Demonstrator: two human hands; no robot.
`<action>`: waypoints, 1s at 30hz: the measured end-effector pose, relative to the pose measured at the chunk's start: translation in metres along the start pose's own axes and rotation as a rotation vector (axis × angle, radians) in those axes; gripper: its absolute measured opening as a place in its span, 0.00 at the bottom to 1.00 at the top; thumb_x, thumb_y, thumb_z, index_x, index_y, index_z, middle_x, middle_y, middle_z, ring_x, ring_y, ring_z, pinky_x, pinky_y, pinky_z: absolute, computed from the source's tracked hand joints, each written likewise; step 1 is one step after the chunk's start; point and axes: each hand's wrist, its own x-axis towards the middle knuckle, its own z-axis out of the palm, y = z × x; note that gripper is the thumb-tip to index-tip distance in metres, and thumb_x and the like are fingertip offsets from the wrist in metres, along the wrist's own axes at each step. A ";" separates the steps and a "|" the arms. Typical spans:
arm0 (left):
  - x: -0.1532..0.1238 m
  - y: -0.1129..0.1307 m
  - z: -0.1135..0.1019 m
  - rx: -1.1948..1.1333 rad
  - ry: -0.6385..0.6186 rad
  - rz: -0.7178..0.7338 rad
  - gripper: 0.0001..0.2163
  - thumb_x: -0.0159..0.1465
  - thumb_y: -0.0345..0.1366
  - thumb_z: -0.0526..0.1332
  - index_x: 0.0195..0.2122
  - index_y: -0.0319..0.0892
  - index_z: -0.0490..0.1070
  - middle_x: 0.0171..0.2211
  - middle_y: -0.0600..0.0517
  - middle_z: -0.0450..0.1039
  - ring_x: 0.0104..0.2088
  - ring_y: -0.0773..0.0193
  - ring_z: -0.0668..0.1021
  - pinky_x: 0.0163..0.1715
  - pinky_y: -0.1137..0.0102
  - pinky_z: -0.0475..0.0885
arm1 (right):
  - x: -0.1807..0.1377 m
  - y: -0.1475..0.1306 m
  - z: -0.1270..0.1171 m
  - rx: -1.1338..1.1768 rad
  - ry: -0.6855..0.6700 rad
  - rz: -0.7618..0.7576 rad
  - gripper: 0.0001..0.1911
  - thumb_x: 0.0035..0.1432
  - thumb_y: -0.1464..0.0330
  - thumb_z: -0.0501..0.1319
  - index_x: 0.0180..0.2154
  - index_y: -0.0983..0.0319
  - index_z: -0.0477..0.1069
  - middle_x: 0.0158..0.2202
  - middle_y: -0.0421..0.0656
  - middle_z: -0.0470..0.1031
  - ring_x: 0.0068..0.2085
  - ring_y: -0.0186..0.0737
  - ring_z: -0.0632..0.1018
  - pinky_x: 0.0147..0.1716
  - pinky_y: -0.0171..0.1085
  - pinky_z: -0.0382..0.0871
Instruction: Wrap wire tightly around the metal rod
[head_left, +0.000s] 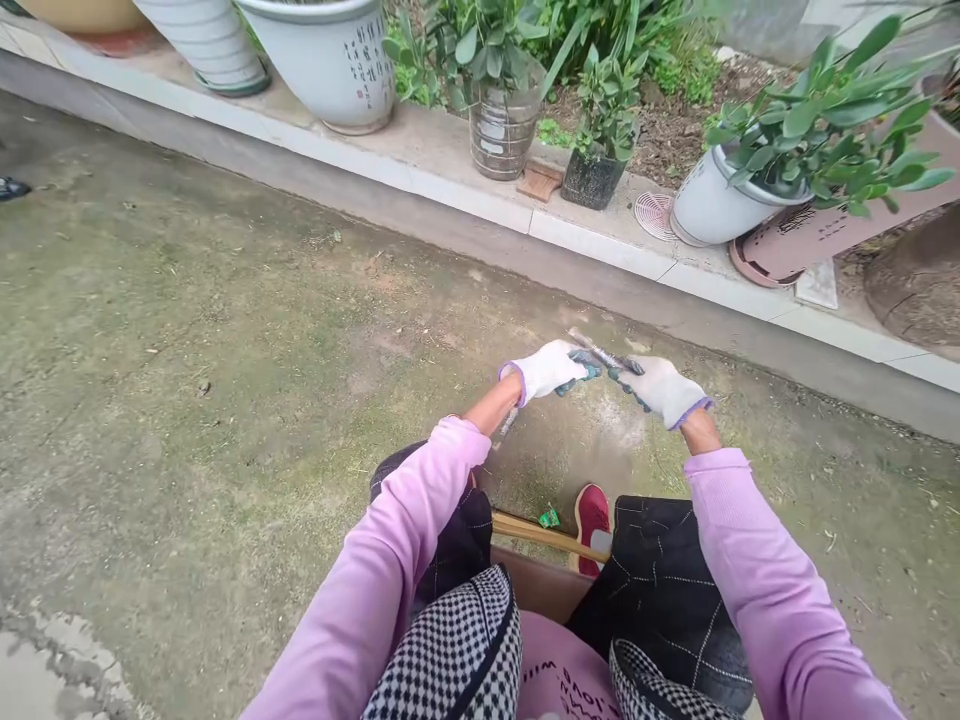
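Two gloved hands of yours met in front of your knees, low over the mossy ground [285, 330]. Your R hand [664, 388] had its fingers [628, 378] closed round the dark end of a ridged rod [592, 348], approx. level w/ the ground; its pale end pointed up-left, toward the ledge [585, 232]. Your L hand [551, 370] had its fingers [585, 370] curled just beside the rod's middle; you couldn't tell from this view whether they gripped it. A second ridged piece [508, 424] showed under your L wrist, partly hidden, so what held it up, if anything, wasn't clear.

Both gloves were white w/ dark green fingers & purple cuffs; your sleeves were pink. Nr your hands, a whitish patch [621, 422] marked the ground below the R glove. Btwn your knees you had a red shoe [592, 512], a green scrap [549, 517] & a wooden bar [547, 534].

Up on the ledge stood a white pot w/ writing [330, 65], a clear container w/ a plant [502, 135], a small black pot [592, 180] & a white pot [709, 200], w/ a wood block [540, 182] btwn the clear container & the black pot.
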 end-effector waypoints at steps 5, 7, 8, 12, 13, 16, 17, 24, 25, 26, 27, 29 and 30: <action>0.015 -0.005 0.006 -0.134 -0.006 0.056 0.01 0.66 0.31 0.71 0.37 0.39 0.82 0.24 0.60 0.68 0.22 0.73 0.67 0.23 0.76 0.68 | -0.017 -0.015 -0.010 0.600 0.029 0.011 0.25 0.57 0.45 0.75 0.39 0.59 0.77 0.26 0.38 0.73 0.21 0.34 0.68 0.16 0.36 0.65; 0.017 -0.010 0.004 -0.162 0.003 0.069 0.02 0.64 0.31 0.71 0.37 0.39 0.81 0.23 0.60 0.68 0.21 0.73 0.67 0.22 0.77 0.68 | -0.026 -0.021 -0.009 0.762 -0.021 -0.021 0.29 0.50 0.44 0.81 0.39 0.59 0.77 0.25 0.36 0.72 0.19 0.32 0.66 0.14 0.35 0.62; 0.017 -0.011 0.003 -0.163 0.006 0.073 0.02 0.64 0.31 0.71 0.36 0.40 0.81 0.23 0.60 0.68 0.21 0.73 0.67 0.22 0.77 0.69 | -0.030 -0.023 -0.008 0.818 -0.040 -0.027 0.31 0.48 0.44 0.82 0.39 0.59 0.77 0.24 0.36 0.72 0.19 0.32 0.66 0.13 0.34 0.61; 0.014 -0.014 -0.004 -0.127 0.032 0.100 0.03 0.65 0.32 0.69 0.38 0.39 0.81 0.25 0.59 0.71 0.22 0.73 0.68 0.23 0.77 0.68 | -0.033 -0.029 -0.004 0.925 -0.069 -0.032 0.33 0.47 0.43 0.84 0.41 0.59 0.79 0.22 0.34 0.70 0.18 0.32 0.65 0.12 0.33 0.59; 0.012 -0.014 -0.006 -0.100 0.044 0.106 0.03 0.65 0.32 0.68 0.38 0.39 0.82 0.26 0.58 0.72 0.23 0.72 0.68 0.24 0.77 0.68 | -0.031 -0.031 -0.003 0.925 -0.073 -0.033 0.33 0.47 0.43 0.84 0.41 0.60 0.79 0.22 0.34 0.70 0.18 0.32 0.64 0.12 0.33 0.59; 0.007 -0.014 -0.013 -0.019 0.087 0.130 0.03 0.65 0.30 0.67 0.36 0.39 0.82 0.26 0.58 0.73 0.25 0.71 0.70 0.26 0.75 0.66 | -0.026 -0.036 -0.001 0.877 -0.079 -0.037 0.34 0.45 0.42 0.84 0.39 0.60 0.80 0.22 0.34 0.70 0.18 0.31 0.64 0.12 0.33 0.59; 0.006 -0.014 -0.015 -0.012 0.092 0.146 0.03 0.64 0.29 0.67 0.35 0.39 0.81 0.26 0.58 0.73 0.26 0.70 0.71 0.27 0.75 0.66 | -0.025 -0.039 0.000 0.852 -0.085 -0.040 0.33 0.45 0.42 0.83 0.39 0.60 0.80 0.22 0.34 0.70 0.18 0.31 0.65 0.12 0.33 0.59; -0.004 -0.014 -0.015 -0.318 0.019 0.105 0.06 0.59 0.22 0.71 0.32 0.38 0.77 0.28 0.56 0.77 0.29 0.71 0.75 0.35 0.73 0.73 | -0.029 -0.046 0.009 0.702 -0.141 -0.081 0.31 0.48 0.42 0.82 0.33 0.59 0.76 0.23 0.36 0.71 0.19 0.32 0.67 0.13 0.34 0.62; -0.005 -0.012 -0.012 -0.350 0.052 0.078 0.06 0.61 0.23 0.70 0.32 0.39 0.76 0.26 0.58 0.75 0.27 0.71 0.74 0.33 0.74 0.72 | -0.032 -0.046 0.010 0.703 -0.159 -0.083 0.31 0.49 0.41 0.82 0.34 0.59 0.76 0.22 0.36 0.70 0.19 0.32 0.67 0.13 0.34 0.62; -0.005 -0.011 -0.009 -0.368 0.078 0.042 0.06 0.63 0.24 0.69 0.32 0.40 0.75 0.25 0.59 0.72 0.25 0.72 0.71 0.30 0.74 0.71 | -0.034 -0.045 0.011 0.717 -0.165 -0.087 0.32 0.50 0.40 0.81 0.35 0.60 0.77 0.22 0.36 0.70 0.19 0.32 0.66 0.13 0.34 0.61; -0.005 -0.010 -0.007 -0.381 0.097 0.020 0.06 0.64 0.25 0.69 0.33 0.40 0.75 0.24 0.60 0.71 0.25 0.72 0.70 0.29 0.75 0.70 | -0.035 -0.045 0.011 0.729 -0.172 -0.097 0.33 0.51 0.39 0.80 0.36 0.60 0.78 0.22 0.36 0.69 0.19 0.32 0.66 0.13 0.34 0.61; -0.003 -0.010 -0.001 -0.395 0.110 0.010 0.05 0.65 0.26 0.70 0.35 0.40 0.77 0.26 0.60 0.72 0.25 0.73 0.70 0.27 0.77 0.69 | -0.036 -0.044 0.013 0.740 -0.168 -0.122 0.34 0.54 0.37 0.78 0.37 0.61 0.80 0.22 0.36 0.69 0.18 0.33 0.65 0.14 0.35 0.60; -0.002 -0.011 0.001 -0.404 0.114 0.019 0.05 0.65 0.27 0.72 0.35 0.40 0.77 0.27 0.60 0.73 0.26 0.73 0.70 0.26 0.77 0.69 | -0.035 -0.043 0.013 0.725 -0.155 -0.130 0.34 0.54 0.37 0.77 0.37 0.61 0.80 0.22 0.37 0.70 0.18 0.33 0.65 0.14 0.36 0.61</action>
